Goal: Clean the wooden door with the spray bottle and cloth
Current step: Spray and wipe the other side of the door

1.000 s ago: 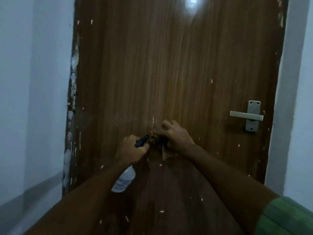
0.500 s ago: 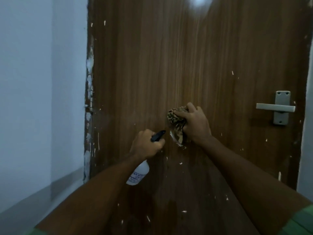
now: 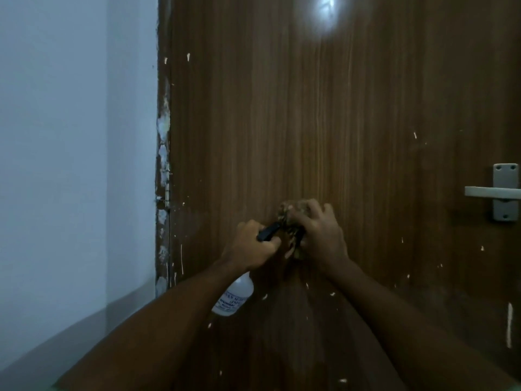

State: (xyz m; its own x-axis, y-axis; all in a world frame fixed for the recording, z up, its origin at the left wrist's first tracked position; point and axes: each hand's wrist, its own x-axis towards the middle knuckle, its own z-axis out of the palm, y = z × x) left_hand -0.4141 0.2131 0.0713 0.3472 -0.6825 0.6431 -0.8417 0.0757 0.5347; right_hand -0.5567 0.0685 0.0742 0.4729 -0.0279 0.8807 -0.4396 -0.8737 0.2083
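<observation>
A crumpled brownish patterned cloth (image 3: 290,218) is pressed against the dark brown wood-grain door (image 3: 310,122) by the right hand (image 3: 320,235), whose fingers are curled round it. A white plastic spray bottle with a black trigger head (image 3: 234,296) is gripped by the left hand (image 3: 249,245), its nozzle just beside the cloth. A grey metal lever handle (image 3: 500,191) is seen well to the right; white paint flecks (image 3: 509,328) are scattered over the door, and a pale blue wall (image 3: 70,136) stands at the left.
</observation>
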